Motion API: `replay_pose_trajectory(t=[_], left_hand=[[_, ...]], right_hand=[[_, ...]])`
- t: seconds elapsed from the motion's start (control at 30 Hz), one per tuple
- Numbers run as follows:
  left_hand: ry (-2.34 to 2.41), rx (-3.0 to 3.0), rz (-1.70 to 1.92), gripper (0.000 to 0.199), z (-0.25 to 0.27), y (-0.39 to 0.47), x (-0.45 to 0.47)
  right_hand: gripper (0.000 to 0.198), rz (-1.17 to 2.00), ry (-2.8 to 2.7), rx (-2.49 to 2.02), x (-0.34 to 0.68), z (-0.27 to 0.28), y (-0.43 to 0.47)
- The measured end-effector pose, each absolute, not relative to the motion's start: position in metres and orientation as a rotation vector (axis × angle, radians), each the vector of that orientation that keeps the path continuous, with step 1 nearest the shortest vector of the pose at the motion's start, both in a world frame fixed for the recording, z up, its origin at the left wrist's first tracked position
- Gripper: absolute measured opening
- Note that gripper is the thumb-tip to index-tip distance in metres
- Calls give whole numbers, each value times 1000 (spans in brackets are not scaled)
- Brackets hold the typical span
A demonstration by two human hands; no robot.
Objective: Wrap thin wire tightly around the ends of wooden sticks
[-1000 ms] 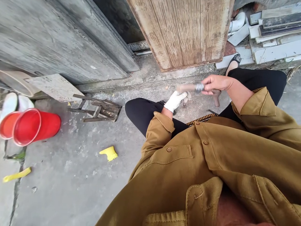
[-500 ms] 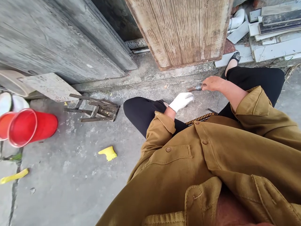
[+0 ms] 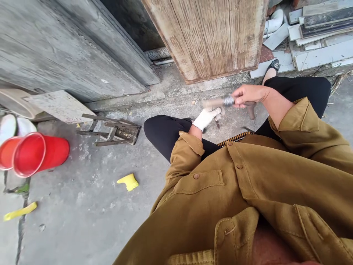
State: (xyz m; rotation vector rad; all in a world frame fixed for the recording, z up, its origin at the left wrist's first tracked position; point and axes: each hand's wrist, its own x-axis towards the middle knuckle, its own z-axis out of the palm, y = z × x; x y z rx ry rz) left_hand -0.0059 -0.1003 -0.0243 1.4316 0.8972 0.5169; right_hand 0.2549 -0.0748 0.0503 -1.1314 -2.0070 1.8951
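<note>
White fabric glove (image 3: 203, 119) on left hand (image 3: 207, 117), fingers curled inward, with a dark slender item (image 3: 217, 124) protruding below the fingertips at four o'clock. All bearings read from this hand. At two o'clock, right hand (image 3: 246, 95), bare, closed on a brown rod-shaped tool (image 3: 213, 103), bound with silvery wire (image 3: 228, 100) just beside the fingers; free end extending toward nine o'clock, across the glove's upper edge. Owing to blur and small scale, left-hand hold on the slender item, and contact between glove and tool, not certain. Below right hand, a brown stub (image 3: 250, 111) pointing toward six o'clock. Around both hands, black trousers (image 3: 158, 136), knees spread; at five to six o'clock, brown shirt (image 3: 209, 206). Farther out: wooden panel (image 3: 209, 40) at twelve; black shoe (image 3: 275, 65) and stacked white slabs (image 3: 322, 59) at two; yellow piece (image 3: 128, 182) at eight, on concrete floor (image 3: 96, 213); small wooden frame (image 3: 135, 133) and, beyond, red bucket (image 3: 56, 154) at nine; grey planks (image 3: 60, 44) at ten.
</note>
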Motion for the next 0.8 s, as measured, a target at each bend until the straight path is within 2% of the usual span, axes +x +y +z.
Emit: replay_pose_trajectory(t=[0.07, 0.13, 0.23, 0.3, 0.4, 0.53, 0.7, 0.8], left_hand=[[816, 1405, 523, 35, -28, -103, -4], [762, 1410, 510, 37, -29, -104, -2], [740, 1446, 496, 36, -27, -105, -1], [754, 1478, 465, 35, -26, -106, -2], [832, 1505, 431, 29, -25, -106, -3], [915, 1511, 473, 24, -23, -103, -5], [967, 1476, 535, 26, -21, -94, -8], [998, 1397, 580, 35, -25, -93, -7]], right_hand=[[44, 1656, -1710, -1187, 253, 48, -72], [40, 1428, -1636, -1406, 251, 42, -67], [27, 1109, -2038, -1901, 247, 34, -62], [22, 1020, -2433, -2058, 246, 31, -63], [18, 1328, -2763, -1957, 244, 27, -68], [16, 1794, -2756, -1751, 246, 21, -70], [23, 1992, -2599, -1510, 251, 27, -68], [27, 2041, -2356, -1310, 253, 37, -70]])
